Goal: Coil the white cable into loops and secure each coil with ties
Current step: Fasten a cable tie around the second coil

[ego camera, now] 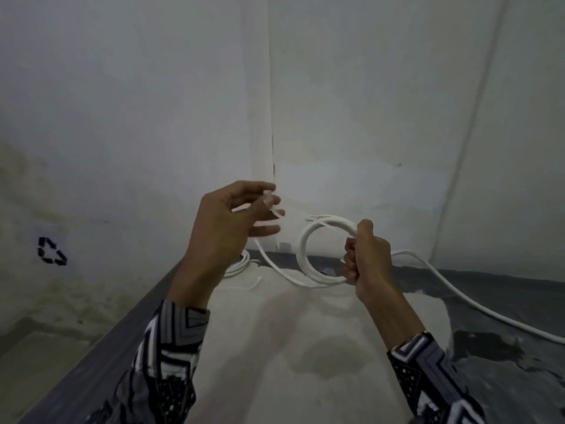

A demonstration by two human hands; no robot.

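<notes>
Cable (458,296) is trailed loose across the grey surface (504,316) at the near right, so more winding is judged to be left. A coil (308,255) of several turns is gripped in the closed right hand (368,258). A thin pale strip (probably a tie) is pinched between thumb and fingertips of the left hand (226,228), not yet wrapped. Farther back, another coil (240,266) is laid by the wall (122,117).
</notes>
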